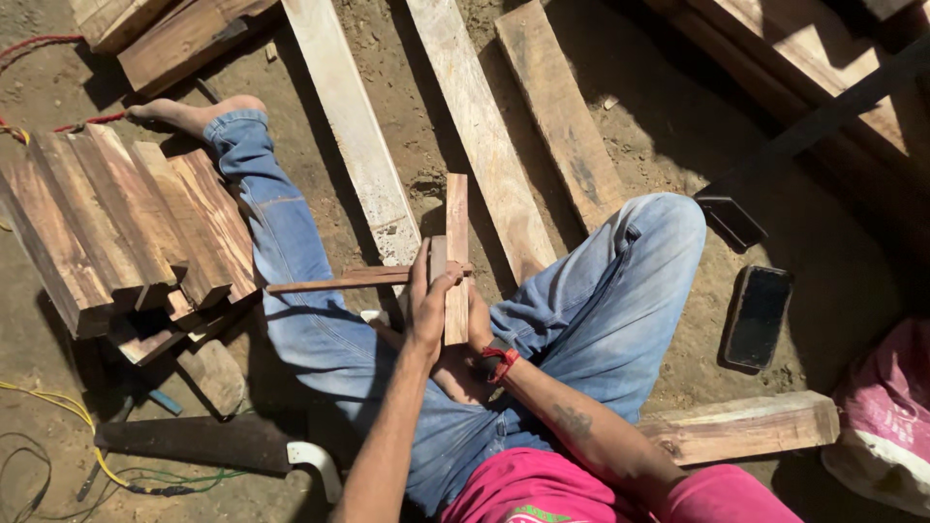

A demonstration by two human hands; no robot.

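Note:
I sit on the dirt ground in blue jeans with both hands over my lap. My left hand (426,308) wraps around a short reddish wooden slat (456,237) that points away from me. My right hand (480,327), with a red band at the wrist, holds the same slat from the right side near its lower end. A thin wooden strip (334,283) lies crosswise under the slat and sticks out to the left over my left leg. Whether my fingers also grip this strip is hidden.
A stack of reddish wood blocks (116,232) stands at the left. Long planks (354,126) lie ahead. A handsaw (203,441) with a white handle and coloured wires (58,407) lie at lower left. A dark phone (758,315), a wood block (741,426) and a pink bag (886,416) lie at right.

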